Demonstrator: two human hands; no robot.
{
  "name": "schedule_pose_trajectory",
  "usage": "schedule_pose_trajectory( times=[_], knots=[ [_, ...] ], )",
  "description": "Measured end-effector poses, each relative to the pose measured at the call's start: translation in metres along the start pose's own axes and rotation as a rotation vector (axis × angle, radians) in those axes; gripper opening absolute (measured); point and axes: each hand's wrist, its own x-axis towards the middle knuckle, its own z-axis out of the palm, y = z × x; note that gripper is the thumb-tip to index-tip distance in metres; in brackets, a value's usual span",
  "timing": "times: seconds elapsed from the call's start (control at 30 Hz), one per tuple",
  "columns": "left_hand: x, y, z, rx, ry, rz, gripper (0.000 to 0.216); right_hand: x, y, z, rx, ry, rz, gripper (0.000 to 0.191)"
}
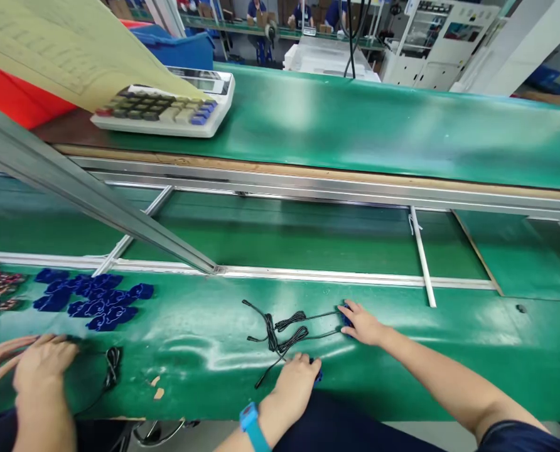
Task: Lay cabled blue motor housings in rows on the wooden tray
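My left hand (295,380), with a blue wristband, rests curled on the green bench with a small blue part (318,375) peeking out beside its fingers. My right hand (363,323) lies further right, fingers bent over another small blue part (344,317). Between the hands run thin black cables (284,333) with coiled, bundled sections, spreading left across the mat.
A co-worker's hands (39,364) work at the left beside a black cable bundle (113,367). A heap of blue parts (94,300) lies above them. A calculator (167,103) under a yellow sheet sits on the far belt. A slanted metal bar (96,201) crosses the left.
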Motion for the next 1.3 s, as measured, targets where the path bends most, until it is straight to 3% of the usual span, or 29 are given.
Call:
schedule_pose_trajectory(
  times=[0.13, 0.2, 0.4, 0.57, 0.67, 0.8, 0.93, 1.07, 1.2, 1.3],
  knots=[
    [0.036, 0.015, 0.022, 0.035, -0.037, 0.014, 0.046, -0.036, -0.01, 0.035, 0.133, -0.071, 0.113, 0.115],
    [0.044, 0.015, 0.031, 0.034, -0.045, 0.022, 0.046, -0.047, -0.018, 0.051, 0.147, -0.095, 0.119, 0.123],
    [0.041, 0.004, 0.048, 0.05, 0.015, -0.031, 0.045, -0.043, -0.053, 0.081, 0.188, 0.097, 0.121, 0.076],
    [0.026, -0.008, 0.066, 0.059, 0.124, -0.154, 0.046, -0.019, -0.094, 0.083, 0.256, 0.142, 0.205, 0.075],
    [0.018, -0.009, 0.081, 0.017, 0.183, -0.206, 0.071, -0.014, -0.104, 0.084, 0.377, 0.175, 0.17, 0.077],
    [0.022, 0.007, 0.105, -0.108, 0.339, -0.29, 0.1, -0.023, -0.093, 0.09, 0.407, 0.096, 0.008, 0.094],
    [0.049, 0.025, 0.124, -0.009, 0.469, -0.407, 0.112, -0.029, -0.072, 0.089, 0.286, 0.096, -0.08, 0.085],
    [0.067, 0.028, 0.136, 0.08, 0.605, -0.455, 0.097, -0.024, -0.058, 0.081, 0.178, 0.138, -0.158, 0.071],
    [0.062, 0.03, 0.144, 0.119, 0.628, -0.444, 0.068, -0.017, -0.04, 0.08, 0.257, 0.124, -0.298, 0.056],
    [0.058, 0.033, 0.145, 0.104, 0.647, -0.426, 0.081, -0.005, -0.023, 0.092, 0.371, 0.154, -0.323, 0.053]
  ],
)
